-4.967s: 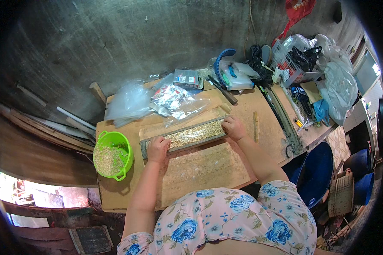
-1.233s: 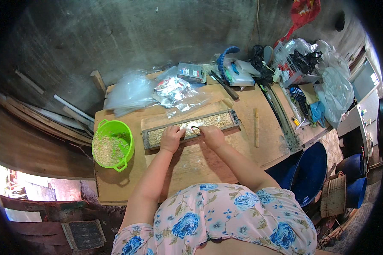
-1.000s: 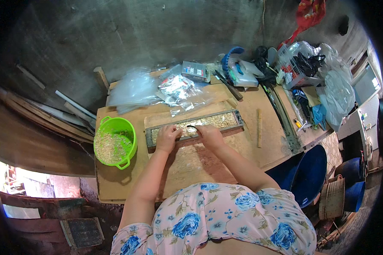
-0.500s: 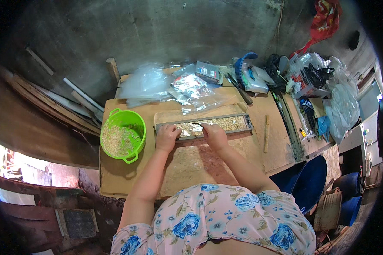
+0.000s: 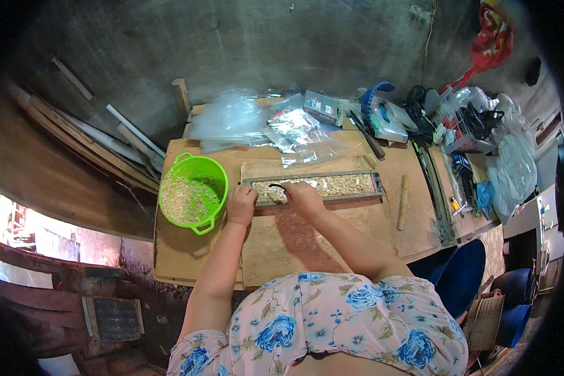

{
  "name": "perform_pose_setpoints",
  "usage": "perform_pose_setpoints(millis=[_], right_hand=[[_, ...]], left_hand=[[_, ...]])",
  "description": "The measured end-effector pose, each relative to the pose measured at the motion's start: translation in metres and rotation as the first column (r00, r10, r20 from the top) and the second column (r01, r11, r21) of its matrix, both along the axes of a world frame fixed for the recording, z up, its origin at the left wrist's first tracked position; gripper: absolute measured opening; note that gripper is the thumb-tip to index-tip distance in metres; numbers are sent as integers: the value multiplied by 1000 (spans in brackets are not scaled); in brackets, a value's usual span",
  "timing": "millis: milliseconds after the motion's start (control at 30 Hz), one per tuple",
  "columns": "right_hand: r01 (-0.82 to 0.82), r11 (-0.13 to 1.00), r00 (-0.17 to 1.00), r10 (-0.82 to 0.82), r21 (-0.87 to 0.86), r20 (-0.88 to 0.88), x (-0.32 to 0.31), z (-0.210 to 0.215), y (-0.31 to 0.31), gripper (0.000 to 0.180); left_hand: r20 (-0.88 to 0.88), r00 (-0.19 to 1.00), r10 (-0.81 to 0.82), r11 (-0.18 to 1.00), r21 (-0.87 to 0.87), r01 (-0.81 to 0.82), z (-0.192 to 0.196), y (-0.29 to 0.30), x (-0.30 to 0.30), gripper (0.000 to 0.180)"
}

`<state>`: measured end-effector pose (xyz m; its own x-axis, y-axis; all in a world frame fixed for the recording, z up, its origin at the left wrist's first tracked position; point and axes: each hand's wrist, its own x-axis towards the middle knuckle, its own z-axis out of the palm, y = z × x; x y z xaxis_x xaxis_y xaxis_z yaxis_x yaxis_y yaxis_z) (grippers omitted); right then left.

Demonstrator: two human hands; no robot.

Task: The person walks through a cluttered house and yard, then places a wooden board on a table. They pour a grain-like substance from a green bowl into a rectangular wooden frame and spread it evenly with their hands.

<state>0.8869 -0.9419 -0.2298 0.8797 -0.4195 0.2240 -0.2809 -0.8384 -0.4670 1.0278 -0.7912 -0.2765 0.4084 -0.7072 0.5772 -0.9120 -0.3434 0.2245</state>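
A long, narrow frame (image 5: 351, 199) lies across the board in front of me, holding a layer of small pale pieces (image 5: 348, 184) on shiny, clear film. At its left end my left hand (image 5: 240, 204) is closed, its fingers curled on the corner of the frame. My right hand (image 5: 305, 200) grips a thin, black, curved tool (image 5: 276, 185), whose tip sticks out leftward over the pieces. What part of that tool lies inside the fist is hidden. Left of my left hand stands a bright green two-handled basin (image 5: 218, 178) with more pale pieces (image 5: 185, 195) in it.
Clear plastic sheets (image 5: 229, 122) and a grey box (image 5: 323, 106) lie at the back. On the right are a wooden stick (image 5: 402, 202), a dark metal bar (image 5: 433, 194) and a basket (image 5: 467, 125) among plastic bags. A blue barrel (image 5: 460, 279) stands beside the table's right front.
My right hand has moved left along the frame with the black tool, closer to my left hand. My left hand stays at the frame's left end. The whole view has shifted slightly.
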Motion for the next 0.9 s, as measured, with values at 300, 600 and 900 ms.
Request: perform_pose_setpoints(millis=[300, 600, 900], right_hand=[[-101, 990, 995, 103, -96, 16, 15, -16, 7, 14], [-139, 977, 983, 156, -160, 94, 21, -9, 10, 16], [-218, 964, 975, 208, -156, -73, 31, -4, 20, 19]], left_hand=[[-7, 1000, 1, 1000, 3, -1, 6, -2, -3, 4], [3, 1000, 16, 1000, 19, -16, -2, 10, -5, 14], [-29, 994, 103, 994, 35, -102, -6, 15, -15, 11]])
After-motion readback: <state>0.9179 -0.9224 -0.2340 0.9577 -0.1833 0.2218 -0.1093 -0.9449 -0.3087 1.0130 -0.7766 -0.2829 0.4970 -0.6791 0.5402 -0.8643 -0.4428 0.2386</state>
